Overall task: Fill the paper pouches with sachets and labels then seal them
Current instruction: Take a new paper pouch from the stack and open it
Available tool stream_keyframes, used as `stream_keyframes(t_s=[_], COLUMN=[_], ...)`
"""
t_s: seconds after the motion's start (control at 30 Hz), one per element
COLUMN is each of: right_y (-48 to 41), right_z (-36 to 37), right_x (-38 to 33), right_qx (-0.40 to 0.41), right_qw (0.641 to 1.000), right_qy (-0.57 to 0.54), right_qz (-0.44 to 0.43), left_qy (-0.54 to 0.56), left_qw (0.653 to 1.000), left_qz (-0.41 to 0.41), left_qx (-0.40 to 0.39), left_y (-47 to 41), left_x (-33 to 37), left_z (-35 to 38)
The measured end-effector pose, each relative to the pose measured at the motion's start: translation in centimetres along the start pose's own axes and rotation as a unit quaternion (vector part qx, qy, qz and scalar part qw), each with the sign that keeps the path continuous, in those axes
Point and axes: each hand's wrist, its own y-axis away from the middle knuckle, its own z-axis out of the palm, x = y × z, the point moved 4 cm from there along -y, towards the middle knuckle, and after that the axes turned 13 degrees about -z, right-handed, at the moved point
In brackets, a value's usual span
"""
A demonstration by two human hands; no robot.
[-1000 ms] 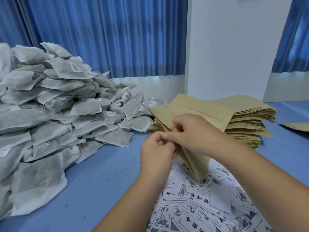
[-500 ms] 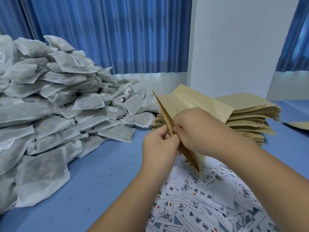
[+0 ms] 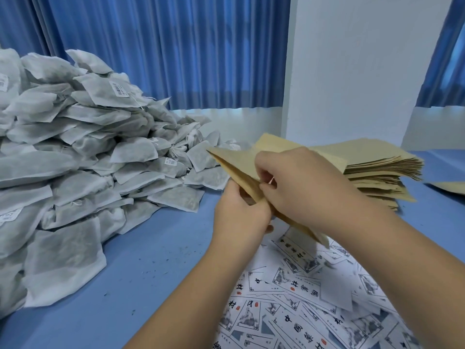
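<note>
At the middle of a blue table (image 3: 151, 260), we see two bare hands meet over a single tan paper pouch (image 3: 236, 159), held up off the surface and tilted, its far corner pointing left toward the sachets. The left hand (image 3: 241, 212) pinches the pouch's near-left edge; the right hand (image 3: 302, 187) curls its fingers onto the same pouch from the right, and the two hands touch. Whether the pouch's mouth is parted we cannot tell (the fingers cover it). Just behind the right hand lies a stack of flat pouches (image 3: 377, 170). A high heap of white sachets (image 3: 88, 152) fills the left side. Printed labels (image 3: 289, 323) lie scattered near us, under both forearms. Blue curtains (image 3: 163, 59) and a white wall (image 3: 352, 71) close the far side.
</note>
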Motion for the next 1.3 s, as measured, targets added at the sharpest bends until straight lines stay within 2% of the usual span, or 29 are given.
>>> stream_keyframes(t_s=[0.13, 0.27, 0.4, 0.57, 0.67, 0.77, 0.83, 0.93, 1.07, 1.17, 1.3], right_y=[0.1, 0.0, 0.2, 0.0, 0.2, 0.6, 0.6, 0.4, 0.4, 0.3, 0.3], right_z=[0.2, 0.2, -0.1, 1.6, 2.2, 2.7, 2.0, -0.3, -2.0, -1.2, -0.6], right_x=[-0.8, -1.0, -0.6, -2.7, -3.6, -4.1, -3.7, -2.1, -0.5, -0.3, 0.2], right_qx=[-0.012, 0.008, 0.061, 0.013, -0.025, -0.075, -0.073, -0.014, 0.096, 0.096, 0.092], right_qw=[1.000, 0.999, 0.996, 0.998, 0.993, 0.989, 0.989, 0.990, 0.984, 0.987, 0.988], right_qy=[0.004, 0.035, 0.039, 0.041, 0.064, 0.065, 0.064, 0.072, 0.043, 0.017, -0.007], right_qz=[-0.012, 0.000, 0.043, 0.048, 0.094, 0.110, 0.111, 0.123, 0.141, 0.129, 0.126], left_qy=[-0.008, -0.030, 0.006, -0.052, -0.082, -0.013, -0.002, -0.011, -0.016, 0.047, 0.131], left_qw=[0.999, 0.994, 0.991, 0.992, 0.988, 0.994, 0.994, 0.993, 0.994, 0.989, 0.975], left_qz=[-0.046, -0.075, -0.095, -0.057, -0.021, -0.016, -0.013, -0.047, -0.102, -0.137, -0.173], left_qx=[-0.026, 0.078, 0.092, 0.100, 0.131, 0.111, 0.110, 0.106, 0.038, -0.016, -0.042], left_y=[-0.3, -1.7, -2.0, -2.0, -1.9, -1.6, -1.6, -1.7, -1.6, -1.4, -1.5], left_x=[0.1, -1.0, -1.6, -1.2, -0.7, -0.6, -0.6, -0.9, -1.0, -1.1, -1.4], left_z=[0.0, -1.9, -2.9, -2.0, -2.5, -2.8, -3.0, -3.1, -2.4, -1.7, -2.3])
